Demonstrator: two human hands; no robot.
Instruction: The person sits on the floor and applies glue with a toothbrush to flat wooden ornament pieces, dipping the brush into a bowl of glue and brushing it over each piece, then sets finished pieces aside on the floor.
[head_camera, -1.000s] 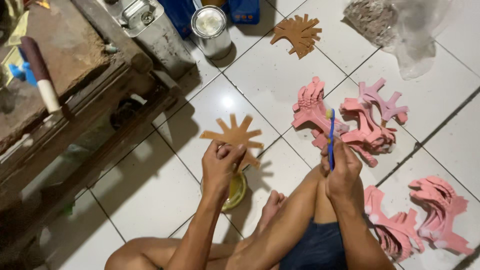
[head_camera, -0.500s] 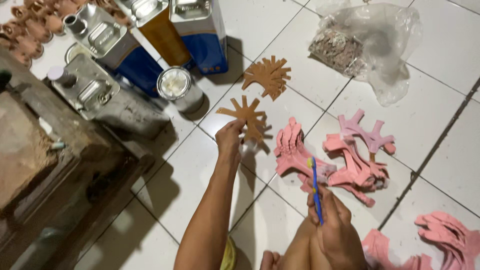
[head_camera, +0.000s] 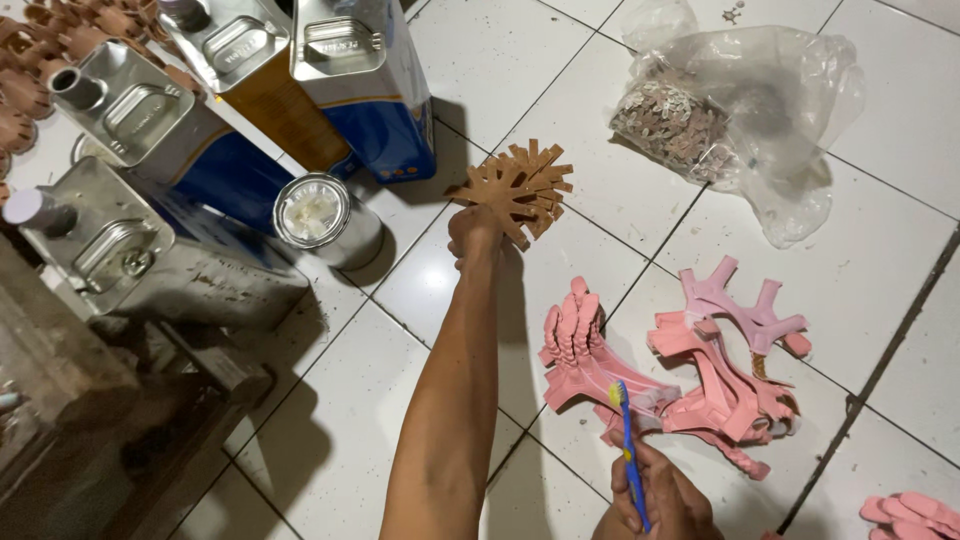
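- The left hand (head_camera: 474, 232) is stretched far out over the white tiled floor (head_camera: 330, 400), fingers pinched on a brown star-shaped cutout (head_camera: 505, 185) that sits on top of a small stack of the same brown pieces (head_camera: 545, 175).
- The right hand (head_camera: 660, 500) stays low and close to the body, curled shut around a blue toothbrush (head_camera: 628, 455) — bristle end pointing up, a yellow tip showing.
- Just past the toothbrush lies a heap of pink branched pieces (head_camera: 700, 370), some stacked, some tangled; a few more pink ones (head_camera: 915, 515) sit at the lower right corner.
- Left of the brown stack stands a small round tin (head_camera: 315, 212), open at the top, with something pale inside.
- Behind it — several rectangular metal cans (head_camera: 330, 90), blue and tan sided.
- At the upper right, a clear plastic bag (head_camera: 770, 110) holds a clump of small greyish bits.
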